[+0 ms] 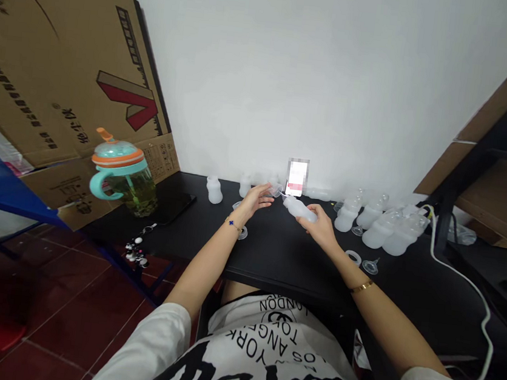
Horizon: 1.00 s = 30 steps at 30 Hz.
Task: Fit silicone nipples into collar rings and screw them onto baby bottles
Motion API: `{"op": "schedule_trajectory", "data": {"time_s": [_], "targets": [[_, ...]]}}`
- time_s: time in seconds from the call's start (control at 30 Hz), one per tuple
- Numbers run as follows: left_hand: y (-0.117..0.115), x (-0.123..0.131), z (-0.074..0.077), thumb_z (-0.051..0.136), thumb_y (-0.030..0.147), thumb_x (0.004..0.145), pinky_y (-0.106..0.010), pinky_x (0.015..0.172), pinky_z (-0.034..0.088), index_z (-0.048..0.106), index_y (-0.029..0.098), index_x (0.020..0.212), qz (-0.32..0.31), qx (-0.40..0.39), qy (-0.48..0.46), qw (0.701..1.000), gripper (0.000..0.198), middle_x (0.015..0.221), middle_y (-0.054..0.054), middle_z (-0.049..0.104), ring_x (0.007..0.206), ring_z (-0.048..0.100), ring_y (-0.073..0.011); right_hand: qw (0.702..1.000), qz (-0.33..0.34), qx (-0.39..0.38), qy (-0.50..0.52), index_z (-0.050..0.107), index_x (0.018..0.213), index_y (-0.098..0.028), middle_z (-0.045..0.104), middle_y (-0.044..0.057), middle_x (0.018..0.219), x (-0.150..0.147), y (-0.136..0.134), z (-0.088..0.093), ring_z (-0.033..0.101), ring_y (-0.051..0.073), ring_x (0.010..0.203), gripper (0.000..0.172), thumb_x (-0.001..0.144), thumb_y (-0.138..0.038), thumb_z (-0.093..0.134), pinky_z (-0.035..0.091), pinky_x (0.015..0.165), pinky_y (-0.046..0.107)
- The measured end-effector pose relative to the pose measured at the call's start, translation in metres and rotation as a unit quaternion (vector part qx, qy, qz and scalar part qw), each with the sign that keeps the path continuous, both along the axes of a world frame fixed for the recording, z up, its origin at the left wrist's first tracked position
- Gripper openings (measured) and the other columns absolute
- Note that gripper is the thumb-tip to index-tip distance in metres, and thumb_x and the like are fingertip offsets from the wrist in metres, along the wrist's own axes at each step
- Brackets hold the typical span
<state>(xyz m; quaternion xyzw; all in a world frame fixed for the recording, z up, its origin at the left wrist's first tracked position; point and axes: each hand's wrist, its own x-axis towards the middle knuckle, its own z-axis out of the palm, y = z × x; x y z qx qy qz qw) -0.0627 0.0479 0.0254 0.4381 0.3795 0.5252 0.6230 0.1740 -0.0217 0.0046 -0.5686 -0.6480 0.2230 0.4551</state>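
Observation:
My right hand (319, 223) is wrapped around the lower end of a frosted white baby bottle (299, 209), which lies tilted with its neck toward my left hand. My left hand (258, 199) is beside that neck, its fingers bent around a clear, dome-like bottle part (275, 189) with a thin tip. The part is small and its exact shape is hard to make out. Beneath my left wrist, a clear ring (243, 233) rests on the black table (273, 256). A white ring (352, 258) and a clear funnel-shaped piece (370, 265) lie near my right forearm.
Several capped bottles (397, 234) cluster at the right, beside a white cable (468, 275). Another bottle (214, 190) stands at left. A lit phone (296, 178) leans on the wall. A teal-handled jug (129, 179) and a cardboard box (65, 71) are farther left.

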Motion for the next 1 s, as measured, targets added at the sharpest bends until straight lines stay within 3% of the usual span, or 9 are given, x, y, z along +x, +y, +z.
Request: {"op": "schedule_trajectory", "data": {"time_s": [0.53, 0.73, 1.0], "targets": [[0.0018, -0.0006, 0.0006, 0.072, 0.05, 0.082, -0.027, 0.072, 0.055, 0.064, 0.019, 0.101, 0.019, -0.011, -0.019, 1.0, 0.037, 0.112, -0.011, 0.072, 0.073, 0.068, -0.014, 1.0, 0.011, -0.004, -0.008, 0.06, 0.1, -0.024, 0.068, 0.004, 0.101, 0.0003, -0.0006, 0.0006, 0.063, 0.02, 0.074, 0.039, 0.069, -0.045, 0.073, 0.05, 0.061, 0.031], [0.003, -0.0012, 0.0006, 0.071, 0.053, 0.082, -0.028, 0.072, 0.055, 0.064, 0.019, 0.099, 0.025, -0.011, -0.012, 1.0, 0.039, 0.113, -0.012, 0.073, 0.077, 0.07, -0.0174, 1.0, 0.008, 0.0, -0.011, 0.061, 0.098, -0.024, 0.068, 0.004, 0.1, -0.0002, -0.0006, 0.0006, 0.063, 0.021, 0.074, 0.039, 0.068, -0.045, 0.073, 0.051, 0.061, 0.031], [0.0007, -0.0005, 0.0003, 0.072, 0.049, 0.083, -0.025, 0.067, 0.054, 0.066, 0.018, 0.101, 0.037, -0.013, -0.004, 0.999, 0.036, 0.11, -0.01, 0.072, 0.07, 0.066, -0.0126, 1.0, 0.006, 0.01, -0.001, 0.06, 0.099, -0.024, 0.069, 0.004, 0.097, -0.0007, -0.0019, 0.0017, 0.063, 0.021, 0.073, 0.04, 0.069, -0.046, 0.073, 0.051, 0.06, 0.031]]}}
